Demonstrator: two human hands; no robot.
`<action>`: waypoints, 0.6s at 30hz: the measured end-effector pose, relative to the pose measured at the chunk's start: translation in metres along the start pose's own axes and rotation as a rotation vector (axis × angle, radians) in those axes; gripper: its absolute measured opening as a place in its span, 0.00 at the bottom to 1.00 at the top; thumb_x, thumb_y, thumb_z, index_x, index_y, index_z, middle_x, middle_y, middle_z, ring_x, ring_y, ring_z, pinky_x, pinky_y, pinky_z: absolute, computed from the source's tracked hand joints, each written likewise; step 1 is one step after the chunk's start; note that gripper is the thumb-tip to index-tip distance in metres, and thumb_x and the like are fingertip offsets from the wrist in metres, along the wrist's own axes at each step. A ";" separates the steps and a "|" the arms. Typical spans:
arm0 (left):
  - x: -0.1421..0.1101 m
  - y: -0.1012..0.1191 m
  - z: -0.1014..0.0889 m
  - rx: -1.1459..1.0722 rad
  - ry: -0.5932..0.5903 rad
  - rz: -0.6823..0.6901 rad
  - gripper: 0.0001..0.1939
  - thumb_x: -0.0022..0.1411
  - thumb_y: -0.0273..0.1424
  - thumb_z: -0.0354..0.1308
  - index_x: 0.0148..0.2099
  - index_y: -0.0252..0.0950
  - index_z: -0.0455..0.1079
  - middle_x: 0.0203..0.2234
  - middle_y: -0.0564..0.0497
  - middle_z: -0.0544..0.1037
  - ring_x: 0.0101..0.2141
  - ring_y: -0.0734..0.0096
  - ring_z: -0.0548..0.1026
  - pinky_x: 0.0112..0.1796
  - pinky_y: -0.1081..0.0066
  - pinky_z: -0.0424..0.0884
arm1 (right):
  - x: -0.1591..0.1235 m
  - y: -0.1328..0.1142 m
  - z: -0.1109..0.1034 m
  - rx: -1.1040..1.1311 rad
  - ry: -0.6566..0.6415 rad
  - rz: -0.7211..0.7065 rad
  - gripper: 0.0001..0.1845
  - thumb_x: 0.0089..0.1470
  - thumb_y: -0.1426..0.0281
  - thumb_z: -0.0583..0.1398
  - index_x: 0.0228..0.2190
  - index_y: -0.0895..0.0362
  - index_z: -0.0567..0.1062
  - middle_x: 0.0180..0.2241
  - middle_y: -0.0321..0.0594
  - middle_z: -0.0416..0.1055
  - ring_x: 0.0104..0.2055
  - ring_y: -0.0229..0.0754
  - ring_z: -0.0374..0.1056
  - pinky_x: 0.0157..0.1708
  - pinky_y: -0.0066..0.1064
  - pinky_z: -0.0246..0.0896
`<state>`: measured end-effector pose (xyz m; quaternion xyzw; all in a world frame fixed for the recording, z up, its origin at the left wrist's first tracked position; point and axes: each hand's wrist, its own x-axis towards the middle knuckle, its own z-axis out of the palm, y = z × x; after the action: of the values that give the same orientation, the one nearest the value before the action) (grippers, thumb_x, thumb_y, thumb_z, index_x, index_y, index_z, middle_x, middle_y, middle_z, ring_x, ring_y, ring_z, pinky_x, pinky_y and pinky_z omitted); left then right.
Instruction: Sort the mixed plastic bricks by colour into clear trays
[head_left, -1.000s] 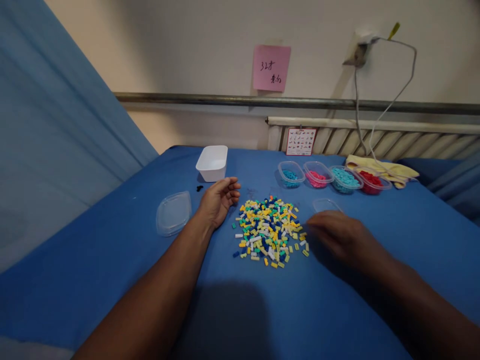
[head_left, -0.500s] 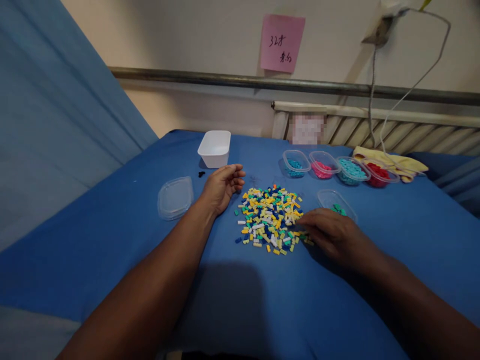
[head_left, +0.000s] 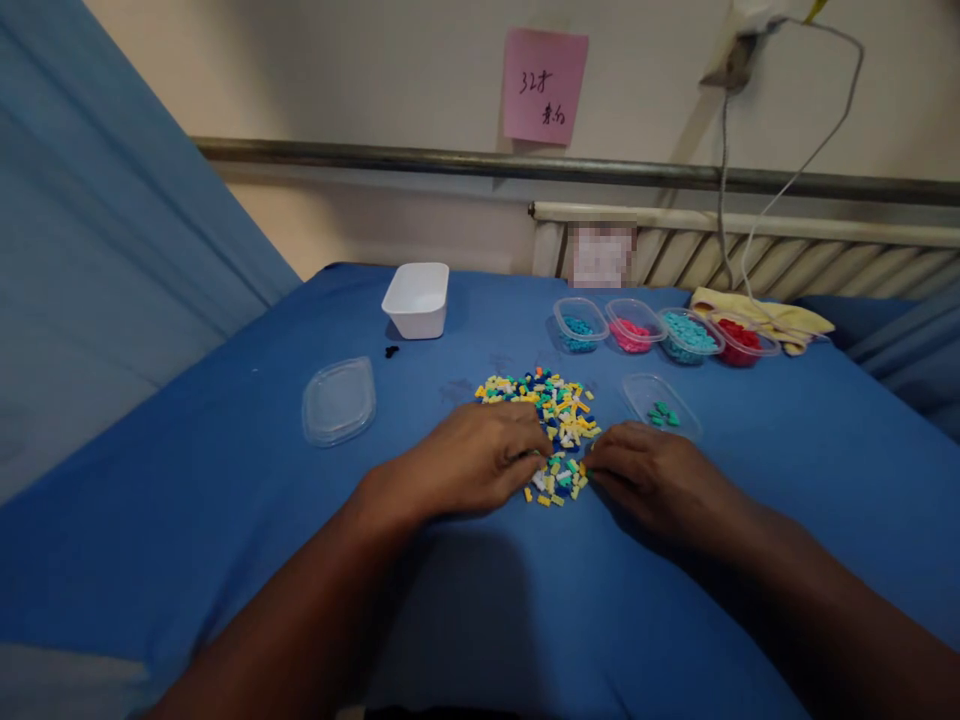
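Indoors, both hands (head_left: 480,455) (head_left: 656,475) curl fingers (head_left: 532,440) at bricks (head_left: 568,408) on blue cloth (head_left: 225,450), grip unclear.

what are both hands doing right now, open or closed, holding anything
Left hand: partly curled over the brick pile; any grip can't be told.
Right hand: fingers pinched at the pile's edge, hold unclear.

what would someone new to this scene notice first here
Probably the heap of small mixed building bricks in the middle of the blue cloth, with the left hand over its near left side and the right hand at its right edge. Next, likely the row of four clear tubs of blue, pink, turquoise and red pieces behind it to the right, and the pink note on the wall above.
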<state>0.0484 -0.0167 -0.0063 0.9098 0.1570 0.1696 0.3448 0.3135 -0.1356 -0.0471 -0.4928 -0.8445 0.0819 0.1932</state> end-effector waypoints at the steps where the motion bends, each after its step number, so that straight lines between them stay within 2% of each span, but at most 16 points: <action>1: -0.001 0.003 0.002 0.029 -0.056 0.023 0.09 0.71 0.28 0.61 0.40 0.44 0.83 0.36 0.46 0.82 0.40 0.57 0.78 0.43 0.62 0.70 | 0.000 0.001 0.001 -0.009 0.009 -0.002 0.11 0.74 0.71 0.57 0.44 0.56 0.81 0.41 0.46 0.80 0.42 0.47 0.75 0.44 0.39 0.70; 4: -0.003 0.003 0.004 0.086 -0.117 0.047 0.11 0.71 0.27 0.60 0.35 0.43 0.80 0.33 0.47 0.80 0.39 0.58 0.78 0.41 0.62 0.68 | 0.000 0.004 0.003 -0.012 0.039 -0.005 0.12 0.74 0.71 0.57 0.43 0.57 0.81 0.40 0.46 0.80 0.42 0.46 0.75 0.43 0.39 0.69; 8: -0.005 -0.004 -0.002 0.085 -0.102 0.009 0.12 0.70 0.28 0.60 0.32 0.42 0.78 0.31 0.48 0.79 0.37 0.58 0.77 0.41 0.62 0.68 | -0.001 0.001 0.001 0.023 0.037 -0.054 0.10 0.74 0.71 0.58 0.43 0.56 0.80 0.41 0.46 0.80 0.41 0.46 0.74 0.42 0.38 0.69; 13: -0.005 -0.012 -0.006 0.070 0.093 -0.060 0.08 0.67 0.30 0.64 0.33 0.43 0.80 0.31 0.48 0.80 0.34 0.59 0.75 0.40 0.63 0.67 | 0.002 -0.003 0.001 -0.026 -0.005 -0.083 0.11 0.75 0.68 0.58 0.42 0.55 0.81 0.41 0.45 0.81 0.43 0.47 0.75 0.44 0.40 0.69; 18: 0.002 -0.042 -0.005 -0.026 0.379 -0.191 0.05 0.62 0.28 0.68 0.38 0.44 0.85 0.36 0.47 0.82 0.38 0.56 0.76 0.44 0.63 0.68 | 0.007 -0.002 0.004 -0.104 -0.001 -0.089 0.11 0.75 0.69 0.57 0.41 0.56 0.80 0.40 0.47 0.81 0.41 0.47 0.75 0.43 0.40 0.69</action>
<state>0.0414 0.0169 -0.0305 0.8381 0.3022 0.3063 0.3353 0.3071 -0.1302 -0.0482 -0.4641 -0.8688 0.0294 0.1702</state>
